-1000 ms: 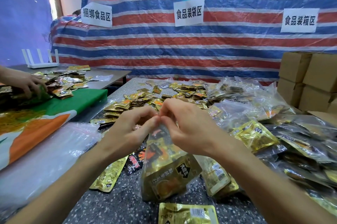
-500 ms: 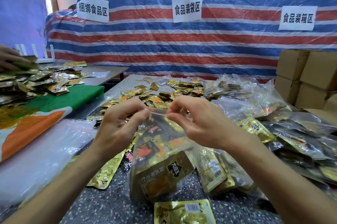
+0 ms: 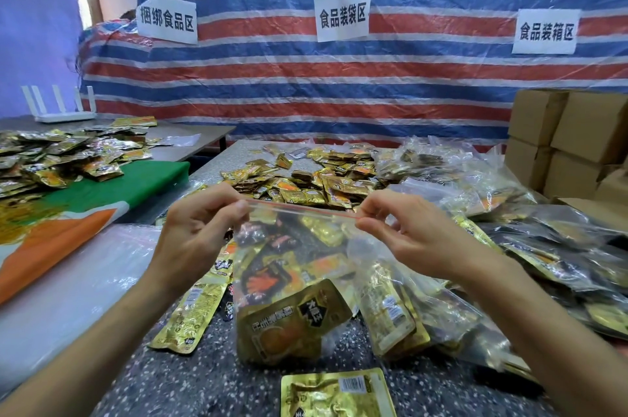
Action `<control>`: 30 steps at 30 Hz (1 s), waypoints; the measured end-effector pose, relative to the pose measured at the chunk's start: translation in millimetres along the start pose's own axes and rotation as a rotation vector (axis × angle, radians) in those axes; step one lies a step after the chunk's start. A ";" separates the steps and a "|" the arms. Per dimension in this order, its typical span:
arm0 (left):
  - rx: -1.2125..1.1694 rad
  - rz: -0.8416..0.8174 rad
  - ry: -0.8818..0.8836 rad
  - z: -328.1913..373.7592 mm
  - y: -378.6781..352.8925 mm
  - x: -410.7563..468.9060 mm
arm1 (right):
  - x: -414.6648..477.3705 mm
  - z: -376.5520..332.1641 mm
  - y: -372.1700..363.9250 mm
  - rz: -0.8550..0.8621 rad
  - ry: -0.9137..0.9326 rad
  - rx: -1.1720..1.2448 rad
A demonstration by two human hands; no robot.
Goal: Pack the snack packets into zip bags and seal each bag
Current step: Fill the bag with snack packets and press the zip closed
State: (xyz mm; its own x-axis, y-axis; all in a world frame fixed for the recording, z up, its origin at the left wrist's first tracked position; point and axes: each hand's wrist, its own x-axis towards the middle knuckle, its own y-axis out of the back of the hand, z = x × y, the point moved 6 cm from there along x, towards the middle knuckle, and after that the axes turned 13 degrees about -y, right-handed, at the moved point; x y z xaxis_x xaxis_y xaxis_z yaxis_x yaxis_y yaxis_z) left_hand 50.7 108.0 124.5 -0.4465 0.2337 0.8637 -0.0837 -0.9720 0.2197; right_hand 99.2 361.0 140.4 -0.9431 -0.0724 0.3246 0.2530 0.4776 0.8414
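Two hands pinch the top edge of the zip bag (image 3: 292, 267): left hand (image 3: 193, 233) at 9 o'clock, right hand (image 3: 414, 236) at 3. Surface (image 3: 204, 382) bare at 7 o'clock. Sign (image 3: 342, 15): 食品装袋区.

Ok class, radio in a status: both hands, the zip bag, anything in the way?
Left hand pinches zip bag at one top corner, right hand at the other. Snack packets inside, zip strip taut. Loose packet below, not obstructing.
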 end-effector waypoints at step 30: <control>-0.352 0.159 -0.020 56.8 -75.1 100.8 | -55.9 70.0 34.1 0.357 -0.198 0.802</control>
State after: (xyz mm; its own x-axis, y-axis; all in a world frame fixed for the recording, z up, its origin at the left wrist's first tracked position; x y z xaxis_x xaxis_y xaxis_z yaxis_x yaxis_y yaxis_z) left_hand 62.7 205.9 220.8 -0.4610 0.0767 0.8841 -0.3176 -0.9445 -0.0837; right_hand 145.4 442.7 120.7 -0.8760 0.3142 0.3659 0.3812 0.9159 0.1261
